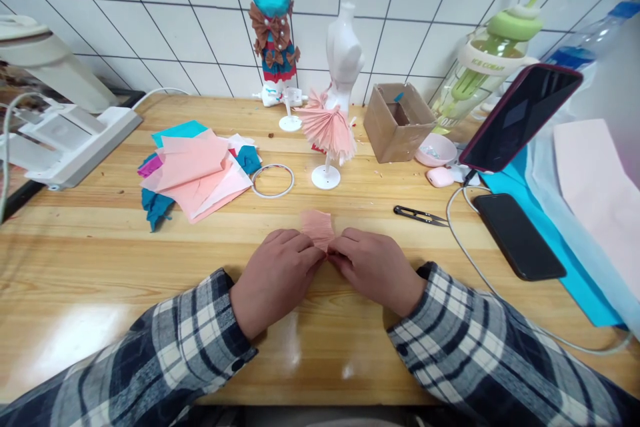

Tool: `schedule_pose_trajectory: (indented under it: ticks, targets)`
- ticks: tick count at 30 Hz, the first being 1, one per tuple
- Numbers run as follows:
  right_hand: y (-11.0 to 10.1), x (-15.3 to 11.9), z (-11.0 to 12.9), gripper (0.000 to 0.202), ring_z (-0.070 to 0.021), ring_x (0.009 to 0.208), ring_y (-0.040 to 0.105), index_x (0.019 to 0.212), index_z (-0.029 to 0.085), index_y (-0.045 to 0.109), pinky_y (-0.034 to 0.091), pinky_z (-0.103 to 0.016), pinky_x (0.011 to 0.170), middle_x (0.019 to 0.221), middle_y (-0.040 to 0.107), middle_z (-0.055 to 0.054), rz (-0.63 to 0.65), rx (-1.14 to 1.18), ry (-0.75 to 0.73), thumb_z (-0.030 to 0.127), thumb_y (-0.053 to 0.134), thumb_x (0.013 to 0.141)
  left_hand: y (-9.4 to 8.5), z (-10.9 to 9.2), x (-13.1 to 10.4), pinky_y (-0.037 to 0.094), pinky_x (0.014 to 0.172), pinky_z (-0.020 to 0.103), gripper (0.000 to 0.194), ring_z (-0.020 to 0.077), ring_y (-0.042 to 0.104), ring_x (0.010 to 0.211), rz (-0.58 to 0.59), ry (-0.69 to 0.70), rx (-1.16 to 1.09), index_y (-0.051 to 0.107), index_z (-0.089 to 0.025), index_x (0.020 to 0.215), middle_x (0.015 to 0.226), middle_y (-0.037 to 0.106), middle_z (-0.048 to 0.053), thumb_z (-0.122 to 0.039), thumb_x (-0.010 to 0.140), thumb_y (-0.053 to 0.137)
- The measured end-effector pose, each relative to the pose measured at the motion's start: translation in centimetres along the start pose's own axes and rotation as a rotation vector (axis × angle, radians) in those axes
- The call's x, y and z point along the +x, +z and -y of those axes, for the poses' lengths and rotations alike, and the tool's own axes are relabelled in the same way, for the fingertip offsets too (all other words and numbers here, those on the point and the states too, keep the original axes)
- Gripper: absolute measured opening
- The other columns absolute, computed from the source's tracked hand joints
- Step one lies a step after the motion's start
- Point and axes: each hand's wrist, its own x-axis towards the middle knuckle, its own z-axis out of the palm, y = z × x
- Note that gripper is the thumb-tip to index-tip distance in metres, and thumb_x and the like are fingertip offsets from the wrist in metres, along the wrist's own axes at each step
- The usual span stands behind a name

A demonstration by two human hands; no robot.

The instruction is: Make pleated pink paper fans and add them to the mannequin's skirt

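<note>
A small piece of pink crepe paper (317,225) with fine creases lies between my two hands on the wooden table. My left hand (280,273) pinches its near edge from the left. From the right, my right hand (373,267) pinches the same edge, and the fingertips of both hands nearly meet there. My fingers hide the near part of the paper. Beyond it stands a white mini dress form (345,53) wearing a pleated pink paper skirt (330,130).
Coloured paper sheets (193,163) and a white ring (273,181) lie at left. Behind stands a dressed form (275,40). To the right are a cardboard box (397,127), black thread snips (420,215), a propped phone (520,117), a flat phone (520,237) and a cable (470,253).
</note>
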Motion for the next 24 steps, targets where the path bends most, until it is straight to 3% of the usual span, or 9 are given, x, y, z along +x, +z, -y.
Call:
schedule_pose_trajectory:
  ticks: [4, 9, 14, 21, 24]
  targets:
    - [0.05, -0.04, -0.10, 0.021, -0.0136, 0.072, 0.057, 0.092, 0.023, 0.065, 0.030, -0.028, 0.058, 0.086, 0.063, -0.001, -0.004, 0.009, -0.009, 0.029, 0.045, 0.095, 0.03, -0.02, 0.07, 0.047, 0.084, 0.037, 0.017, 0.0214, 0.057, 0.091, -0.053, 0.021, -0.023, 0.071, -0.020, 0.089, 0.092, 0.066, 0.006, -0.019, 0.088, 0.054]
    - [0.05, -0.06, -0.11, 0.021, -0.0142, 0.072, 0.056, 0.091, 0.022, 0.065, 0.030, -0.028, 0.058, 0.086, 0.064, -0.001, 0.018, -0.016, -0.009, 0.029, 0.046, 0.094, 0.10, -0.19, 0.06, 0.048, 0.077, 0.037, 0.019, 0.0209, 0.060, 0.082, -0.007, -0.026, -0.014, 0.069, -0.020, 0.094, 0.085, 0.069, 0.005, -0.022, 0.091, 0.051]
    - [0.11, -0.06, -0.12, 0.018, -0.0140, 0.075, 0.057, 0.094, 0.023, 0.065, 0.030, -0.028, 0.058, 0.088, 0.064, -0.001, 0.001, 0.015, -0.016, 0.028, 0.047, 0.094, 0.23, -0.09, 0.04, 0.048, 0.079, 0.038, 0.018, 0.0210, 0.059, 0.085, 0.007, -0.011, -0.016, 0.070, -0.021, 0.095, 0.086, 0.068, 0.005, -0.020, 0.090, 0.052]
    - [0.14, -0.02, -0.11, 0.020, -0.0131, 0.072, 0.056, 0.092, 0.022, 0.064, 0.029, -0.028, 0.057, 0.086, 0.064, -0.001, -0.020, 0.017, -0.016, 0.028, 0.045, 0.095, 0.16, 0.00, 0.17, 0.047, 0.087, 0.039, 0.019, 0.0214, 0.057, 0.093, -0.071, 0.025, -0.043, 0.071, -0.021, 0.092, 0.092, 0.066, 0.007, -0.019, 0.090, 0.052]
    - [0.14, -0.02, -0.11, 0.021, -0.0134, 0.071, 0.056, 0.092, 0.023, 0.064, 0.028, -0.028, 0.056, 0.085, 0.063, -0.001, -0.020, -0.008, -0.022, 0.029, 0.044, 0.096, 0.12, 0.00, 0.07, 0.048, 0.085, 0.040, 0.018, 0.0215, 0.059, 0.090, -0.047, 0.018, -0.034, 0.070, -0.021, 0.089, 0.088, 0.067, 0.005, -0.021, 0.090, 0.052]
